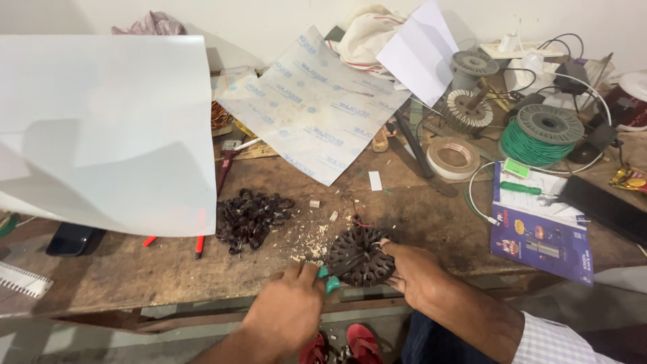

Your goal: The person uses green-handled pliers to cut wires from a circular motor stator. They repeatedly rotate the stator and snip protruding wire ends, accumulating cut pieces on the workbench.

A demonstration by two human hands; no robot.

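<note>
Closed tight, my left grip point(286, 307) holds a green-handled tool point(330, 278) whose tip meets the dark round stator point(360, 256). My right grip point(411, 269) clamps that stator's right edge. It sits at the tabletop point(135, 269) front edge, right of a dark wire heap point(251, 217).

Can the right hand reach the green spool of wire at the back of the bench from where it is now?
Probably not at once. The right hand is pressed on the dark round part at the bench's near edge. The green spool stands far back, beyond a booklet and white cable.
</note>
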